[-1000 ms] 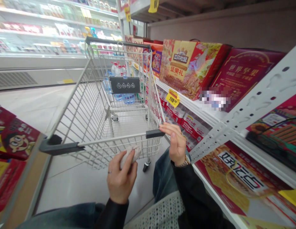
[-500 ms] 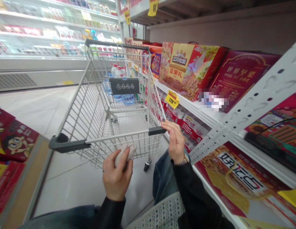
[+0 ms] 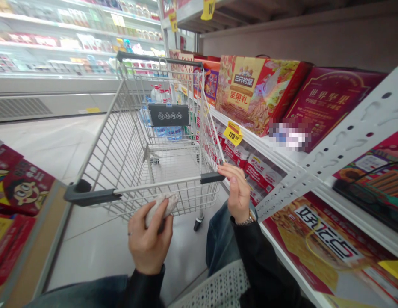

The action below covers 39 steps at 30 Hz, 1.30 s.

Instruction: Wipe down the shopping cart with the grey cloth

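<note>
A metal shopping cart [image 3: 105,145] stands in front of me, its wire end closest to my knees. My left hand [image 3: 150,239] is closed around a crumpled whitish cloth [image 3: 165,207], which lies against the upper wires of that end. Over at the cart's near right corner, my right hand [image 3: 237,192] has its fingers curled on the rim beside the dark plastic corner cover [image 3: 212,177]. A matching dark cover [image 3: 92,194] caps the near left corner. A black panel [image 3: 169,114] hangs inside the far end.
Shelves at right hold a nut gift box [image 3: 250,94], a purple box [image 3: 333,102] and a yellow price tag [image 3: 232,133]. Bottled water [image 3: 173,133] shows beyond the cart. Red snack boxes [image 3: 24,184] are stacked at left. A refrigerated display [image 3: 73,38] lines the back.
My left hand has slid a little to the left with the cloth along the cart's near end. My right hand stays at the corner.
</note>
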{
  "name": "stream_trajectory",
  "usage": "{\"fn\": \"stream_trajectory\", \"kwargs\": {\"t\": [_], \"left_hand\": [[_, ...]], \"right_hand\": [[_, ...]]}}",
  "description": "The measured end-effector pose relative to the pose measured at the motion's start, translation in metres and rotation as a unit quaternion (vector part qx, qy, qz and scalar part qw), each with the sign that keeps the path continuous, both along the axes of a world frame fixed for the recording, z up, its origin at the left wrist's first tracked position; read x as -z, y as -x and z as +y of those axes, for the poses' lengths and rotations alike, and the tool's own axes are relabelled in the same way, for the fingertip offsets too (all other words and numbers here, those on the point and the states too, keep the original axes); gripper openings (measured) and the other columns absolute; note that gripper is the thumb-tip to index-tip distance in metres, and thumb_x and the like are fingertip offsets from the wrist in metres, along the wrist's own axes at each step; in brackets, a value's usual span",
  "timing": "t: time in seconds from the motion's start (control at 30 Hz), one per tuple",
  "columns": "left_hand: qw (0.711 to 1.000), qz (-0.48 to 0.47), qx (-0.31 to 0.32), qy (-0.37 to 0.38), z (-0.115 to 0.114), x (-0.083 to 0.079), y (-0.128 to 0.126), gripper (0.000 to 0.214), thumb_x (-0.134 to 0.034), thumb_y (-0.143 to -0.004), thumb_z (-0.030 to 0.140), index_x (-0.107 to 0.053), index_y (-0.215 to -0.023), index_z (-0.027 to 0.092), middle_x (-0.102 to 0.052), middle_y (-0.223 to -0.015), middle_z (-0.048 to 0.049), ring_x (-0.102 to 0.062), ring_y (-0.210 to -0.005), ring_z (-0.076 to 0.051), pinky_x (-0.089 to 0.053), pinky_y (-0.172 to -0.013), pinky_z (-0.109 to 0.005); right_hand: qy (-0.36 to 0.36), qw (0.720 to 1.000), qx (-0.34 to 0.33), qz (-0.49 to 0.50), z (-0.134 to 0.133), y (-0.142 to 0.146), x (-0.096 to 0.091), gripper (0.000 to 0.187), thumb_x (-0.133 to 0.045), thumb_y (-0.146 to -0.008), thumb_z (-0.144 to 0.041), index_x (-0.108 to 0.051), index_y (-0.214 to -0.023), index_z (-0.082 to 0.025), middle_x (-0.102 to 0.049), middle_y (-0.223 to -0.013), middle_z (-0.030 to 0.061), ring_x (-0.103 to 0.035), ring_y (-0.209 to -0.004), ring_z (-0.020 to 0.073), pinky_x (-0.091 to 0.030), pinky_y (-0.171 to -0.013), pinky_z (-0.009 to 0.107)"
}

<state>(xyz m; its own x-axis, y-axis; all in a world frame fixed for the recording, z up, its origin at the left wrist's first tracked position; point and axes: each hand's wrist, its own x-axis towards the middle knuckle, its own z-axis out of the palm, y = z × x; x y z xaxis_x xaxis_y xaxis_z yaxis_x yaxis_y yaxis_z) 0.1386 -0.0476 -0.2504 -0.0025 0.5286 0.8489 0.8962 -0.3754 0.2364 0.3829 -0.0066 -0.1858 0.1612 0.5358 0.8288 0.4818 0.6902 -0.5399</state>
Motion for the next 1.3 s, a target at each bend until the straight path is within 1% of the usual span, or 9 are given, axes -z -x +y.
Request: {"fn": "stream_trajectory", "kwargs": {"t": [0.2, 0.37, 0.6, 0.73, 0.8, 1.0, 1.13, 1.2, 1.3], "left_hand": [[1.000, 0.009, 0.010, 0.014, 0.000, 0.013, 0.001, 0.048, -0.075, -0.078, 0.014, -0.066, -0.123, 0.025, -0.062, -0.121, -0.0116, -0.062, -0.109, -0.024, -0.050, -0.100, -0.041], [1.000, -0.025, -0.018, 0.000, -0.001, 0.007, 0.006, 0.051, -0.075, -0.078, 0.014, -0.066, -0.127, 0.026, -0.061, -0.125, -0.0121, -0.060, -0.109, -0.024, -0.048, -0.101, -0.043], [1.000, 0.014, -0.003, 0.006, -0.001, 0.011, 0.005, 0.048, -0.074, -0.079, 0.014, -0.066, -0.125, 0.024, -0.062, -0.121, -0.0124, -0.061, -0.108, -0.024, -0.049, -0.099, -0.041], [1.000, -0.021, -0.020, 0.002, -0.003, 0.005, 0.009, 0.051, -0.075, -0.078, 0.014, -0.066, -0.128, 0.026, -0.061, -0.125, -0.0124, -0.060, -0.109, -0.025, -0.049, -0.100, -0.043], [0.999, -0.026, -0.026, 0.002, -0.002, 0.004, 0.011, 0.054, -0.075, -0.078, 0.014, -0.065, -0.129, 0.027, -0.061, -0.127, -0.0121, -0.060, -0.111, -0.025, -0.047, -0.102, -0.044], [1.000, -0.005, -0.002, 0.015, -0.003, 0.009, 0.013, 0.047, -0.073, -0.080, 0.015, -0.067, -0.126, 0.024, -0.062, -0.123, -0.0121, -0.060, -0.109, -0.024, -0.049, -0.101, -0.041], [0.999, -0.020, -0.032, -0.004, -0.003, 0.004, 0.018, 0.050, -0.075, -0.078, 0.016, -0.067, -0.127, 0.025, -0.062, -0.125, -0.0112, -0.060, -0.108, -0.023, -0.048, -0.100, -0.042], [0.999, -0.026, -0.038, -0.011, -0.001, 0.006, 0.020, 0.052, -0.076, -0.077, 0.016, -0.067, -0.127, 0.026, -0.062, -0.126, -0.0112, -0.060, -0.109, -0.024, -0.048, -0.101, -0.042], [0.999, -0.032, -0.033, -0.004, 0.001, 0.017, 0.023, 0.051, -0.077, -0.076, 0.015, -0.067, -0.126, 0.026, -0.062, -0.126, -0.0118, -0.060, -0.111, -0.026, -0.048, -0.102, -0.043]], "right_hand": [[-0.001, 1.000, 0.006, 0.002, 0.000, 0.000, 0.001, 0.039, -0.035, -0.103, -0.024, -0.073, -0.114, -0.025, -0.075, -0.117, 0.0067, -0.064, -0.121, 0.0233, -0.049, -0.106, 0.052], [-0.006, 1.000, 0.008, -0.005, 0.000, 0.000, 0.002, 0.040, -0.034, -0.103, -0.023, -0.072, -0.115, -0.026, -0.075, -0.116, 0.0064, -0.065, -0.122, 0.0231, -0.049, -0.107, 0.052], [-0.003, 1.000, 0.011, -0.004, 0.000, 0.001, 0.002, 0.039, -0.034, -0.103, -0.023, -0.072, -0.115, -0.024, -0.074, -0.118, 0.0070, -0.064, -0.123, 0.0230, -0.048, -0.108, 0.051], [0.004, 1.000, 0.015, -0.012, -0.002, 0.001, -0.001, 0.038, -0.035, -0.102, -0.023, -0.071, -0.115, -0.024, -0.074, -0.118, 0.0074, -0.063, -0.124, 0.0237, -0.048, -0.107, 0.052], [0.008, 1.000, 0.019, -0.017, -0.003, 0.002, -0.002, 0.037, -0.036, -0.102, -0.022, -0.071, -0.115, -0.023, -0.074, -0.118, 0.0075, -0.063, -0.124, 0.0237, -0.047, -0.108, 0.052], [-0.001, 0.999, 0.046, -0.016, -0.003, 0.008, -0.004, 0.033, -0.038, -0.101, -0.020, -0.070, -0.112, -0.023, -0.074, -0.114, 0.0072, -0.063, -0.121, 0.0233, -0.046, -0.109, 0.052], [-0.004, 0.999, 0.046, -0.015, -0.003, 0.009, -0.004, 0.032, -0.039, -0.101, -0.019, -0.069, -0.112, -0.023, -0.074, -0.114, 0.0069, -0.063, -0.121, 0.0230, -0.048, -0.107, 0.051], [-0.004, 0.999, 0.043, -0.017, -0.004, 0.008, -0.004, 0.033, -0.039, -0.101, -0.019, -0.069, -0.113, -0.023, -0.074, -0.114, 0.0066, -0.063, -0.121, 0.0232, -0.048, -0.107, 0.052], [0.000, 0.999, 0.041, -0.015, -0.003, 0.007, -0.002, 0.033, -0.039, -0.101, -0.019, -0.070, -0.113, -0.023, -0.074, -0.115, 0.0066, -0.063, -0.122, 0.0234, -0.047, -0.108, 0.052]]}}
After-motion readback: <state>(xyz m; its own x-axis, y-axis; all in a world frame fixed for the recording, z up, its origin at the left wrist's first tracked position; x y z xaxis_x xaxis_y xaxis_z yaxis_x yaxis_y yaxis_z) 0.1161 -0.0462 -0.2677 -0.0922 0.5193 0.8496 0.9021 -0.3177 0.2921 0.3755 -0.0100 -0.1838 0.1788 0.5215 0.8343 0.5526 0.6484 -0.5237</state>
